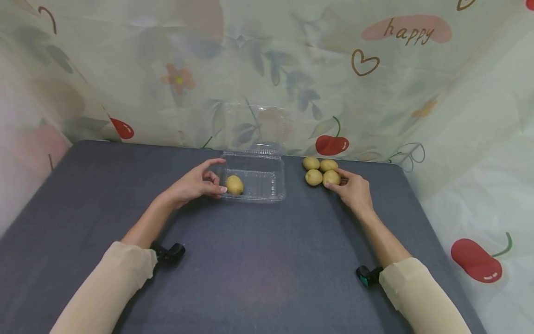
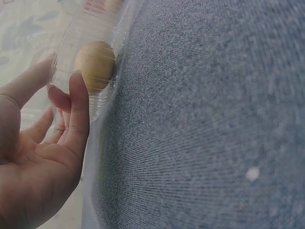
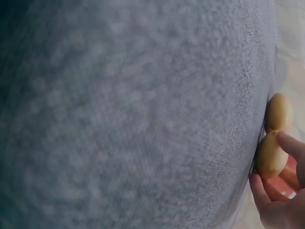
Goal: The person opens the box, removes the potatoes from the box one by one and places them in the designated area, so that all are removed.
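Observation:
A clear plastic clamshell box [image 1: 278, 197] stands with its lid raised at the table's far side. One small yellow potato [image 1: 235, 185] lies inside, at the left end. My left hand [image 1: 196, 182] grips the box's left edge, thumb near the front corner and index finger towards the back; the left wrist view shows fingertips against the clear wall beside the potato [image 2: 96, 66]. To the right of the box, several potatoes sit clustered on the table. My right hand [image 1: 352, 189] pinches the nearest right potato [image 1: 331, 177], which touches another potato [image 3: 279, 110] in the right wrist view.
A dark grey cloth covers the table [image 1: 258, 260]. Behind it hangs a patterned curtain [image 1: 267, 55], close to the raised lid [image 1: 255, 125]. Black wrist cameras sit on the left wrist [image 1: 168, 253] and the right wrist [image 1: 369, 276].

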Demonstrator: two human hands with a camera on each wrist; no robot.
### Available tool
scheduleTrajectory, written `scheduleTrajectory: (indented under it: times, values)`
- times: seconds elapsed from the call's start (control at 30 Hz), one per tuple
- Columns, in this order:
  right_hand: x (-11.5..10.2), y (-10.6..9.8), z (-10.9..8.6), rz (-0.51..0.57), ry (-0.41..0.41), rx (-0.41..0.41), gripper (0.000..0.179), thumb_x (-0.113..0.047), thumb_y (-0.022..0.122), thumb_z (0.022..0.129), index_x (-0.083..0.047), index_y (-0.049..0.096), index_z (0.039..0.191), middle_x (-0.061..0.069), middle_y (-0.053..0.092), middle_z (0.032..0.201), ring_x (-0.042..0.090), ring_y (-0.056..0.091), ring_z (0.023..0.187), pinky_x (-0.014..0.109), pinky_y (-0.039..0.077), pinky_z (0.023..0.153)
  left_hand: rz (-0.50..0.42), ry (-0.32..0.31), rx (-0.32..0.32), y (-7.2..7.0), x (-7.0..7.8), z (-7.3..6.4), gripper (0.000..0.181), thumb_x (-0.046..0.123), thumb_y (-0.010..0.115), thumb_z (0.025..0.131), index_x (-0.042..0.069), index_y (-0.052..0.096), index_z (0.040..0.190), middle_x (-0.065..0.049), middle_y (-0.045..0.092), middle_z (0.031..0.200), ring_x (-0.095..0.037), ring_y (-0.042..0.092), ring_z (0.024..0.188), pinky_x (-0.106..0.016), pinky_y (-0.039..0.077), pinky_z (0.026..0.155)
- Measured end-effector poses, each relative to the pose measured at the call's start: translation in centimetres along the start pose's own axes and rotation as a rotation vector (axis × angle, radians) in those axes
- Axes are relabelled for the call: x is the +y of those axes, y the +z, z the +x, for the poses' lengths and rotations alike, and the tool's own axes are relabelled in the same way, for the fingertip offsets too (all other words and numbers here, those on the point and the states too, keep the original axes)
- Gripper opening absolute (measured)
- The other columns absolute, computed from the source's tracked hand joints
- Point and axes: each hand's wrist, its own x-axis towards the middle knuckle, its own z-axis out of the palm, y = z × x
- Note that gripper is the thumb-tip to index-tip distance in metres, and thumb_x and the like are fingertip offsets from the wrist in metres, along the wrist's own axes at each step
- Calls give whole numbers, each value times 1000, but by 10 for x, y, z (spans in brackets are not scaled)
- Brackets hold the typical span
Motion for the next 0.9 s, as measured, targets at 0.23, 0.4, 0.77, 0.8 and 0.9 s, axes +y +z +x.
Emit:
scheduleTrajectory:
  times: [0.23, 0.4, 0.77, 0.8, 0.9]
  values:
    - [-2, -1, -1, 17, -21, 4, 63, -35, 80, 85, -7, 60, 138, 18, 68, 121, 31, 67, 101, 47, 52, 83, 10, 3, 1, 0, -3, 0, 86, 8, 78, 87, 11, 25, 155, -11, 53, 89, -25, 62, 80, -41, 57, 80]
    - [-3, -7, 0, 57, 1, 50, 59, -36, 79, 86, -9, 62, 136, 19, 66, 124, 35, 63, 111, 51, 50, 92, 8, 1, 0, 1, -3, 0, 87, 8, 77, 87, 10, 25, 156, -11, 54, 90, -25, 63, 80, -42, 57, 80]
    - [-17, -14, 2, 210, -146, 132, 51, -26, 80, 87, -13, 64, 134, 12, 62, 134, 32, 59, 121, 45, 49, 99, 4, -6, 14, 2, 0, 0, 87, 7, 78, 86, 11, 25, 156, -10, 54, 89, -23, 62, 79, -42, 57, 80]
    - [-19, -14, 2, 234, -166, 137, 51, -23, 80, 87, -13, 65, 134, 12, 62, 133, 32, 59, 121, 44, 48, 100, 7, -8, 16, 2, 0, 1, 87, 7, 78, 86, 12, 26, 156, -11, 54, 89, -23, 62, 79, -42, 57, 80]
    - [-25, -11, 2, 308, -220, 143, 49, -19, 80, 86, -13, 66, 133, 11, 64, 129, 32, 60, 119, 43, 48, 101, 21, -14, 23, 2, 1, 1, 87, 9, 79, 86, 13, 26, 156, -11, 54, 90, -23, 62, 79, -42, 57, 80]
